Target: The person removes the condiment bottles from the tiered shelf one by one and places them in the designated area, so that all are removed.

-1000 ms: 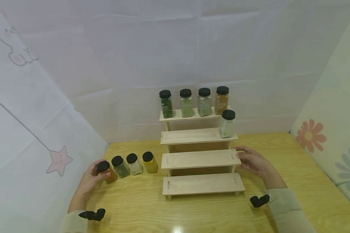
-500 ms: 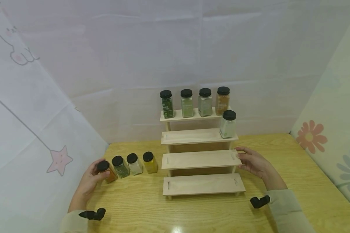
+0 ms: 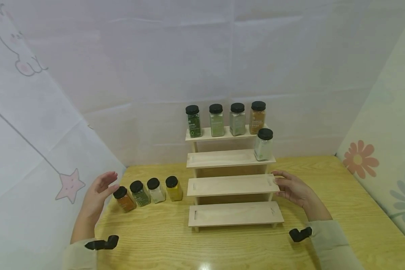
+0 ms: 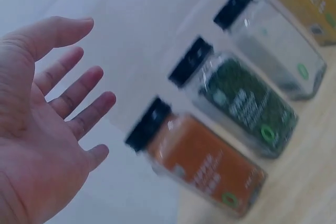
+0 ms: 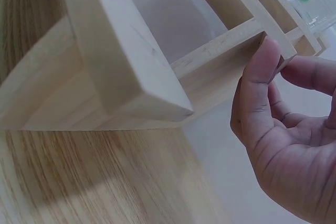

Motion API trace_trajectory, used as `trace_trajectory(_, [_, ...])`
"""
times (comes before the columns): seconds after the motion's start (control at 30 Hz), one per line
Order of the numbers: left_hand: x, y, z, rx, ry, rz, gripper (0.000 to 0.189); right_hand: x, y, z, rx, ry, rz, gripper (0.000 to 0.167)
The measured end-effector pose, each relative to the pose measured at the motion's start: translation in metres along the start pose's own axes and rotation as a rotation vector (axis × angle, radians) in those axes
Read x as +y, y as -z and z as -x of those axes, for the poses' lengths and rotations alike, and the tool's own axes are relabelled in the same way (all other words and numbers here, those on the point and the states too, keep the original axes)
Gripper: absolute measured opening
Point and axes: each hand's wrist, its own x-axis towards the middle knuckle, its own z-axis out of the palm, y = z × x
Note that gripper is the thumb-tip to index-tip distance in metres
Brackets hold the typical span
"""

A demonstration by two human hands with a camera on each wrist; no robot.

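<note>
My left hand (image 3: 95,195) is raised beside the row of spice jars, its fingers spread and nothing in them. Nearest to it stands the orange-brown spice jar (image 3: 126,203); the left wrist view shows a gap between the palm and that jar's black lid (image 4: 149,124). To its right follow a dark green jar (image 3: 141,197), a whitish jar (image 3: 158,194) and a yellow jar (image 3: 174,192). With thumb and finger, my right hand (image 3: 294,190) pinches the right end of the third step down on the wooden stepped rack (image 3: 231,185). The right wrist view shows this grip on the board's corner (image 5: 283,56).
Several black-lidded jars line the rack's top step, among them a dark green jar (image 3: 194,125) and an orange one (image 3: 257,120). A pale jar (image 3: 263,149) stands at the right end of the second step. White printed cloth (image 3: 155,67) surrounds the wooden table (image 3: 162,240).
My left hand has let go of the orange-brown jar and moved up and left from it. The jar stays upright in its place. My right hand keeps its grip on the rack.
</note>
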Motion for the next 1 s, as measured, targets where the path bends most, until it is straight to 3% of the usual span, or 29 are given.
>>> trace_trajectory(0.1, [0.018, -0.008, -0.005, -0.009, -0.003, -0.070, 0.055, 0.000, 0.001, 0.000, 0.001, 0.001, -0.003, 0.034])
trace_trajectory(0.4, [0.061, -0.045, -0.020, -0.074, -0.056, -0.145, 0.053, -0.002, 0.000, -0.001, 0.006, 0.008, 0.011, 0.039])
trace_trajectory(0.57, [0.075, -0.071, -0.028, -0.102, -0.057, -0.181, 0.053, -0.003, -0.001, -0.001, 0.007, 0.010, 0.014, 0.045])
trace_trajectory(0.8, [0.093, -0.110, -0.033, -0.184, -0.104, -0.159, 0.052, -0.001, 0.000, 0.000, 0.004, 0.003, 0.015, 0.044])
trace_trajectory(1.0, [0.105, -0.141, -0.037, -0.250, -0.118, -0.120, 0.052, -0.002, 0.000, 0.001, 0.014, 0.003, 0.040, 0.055])
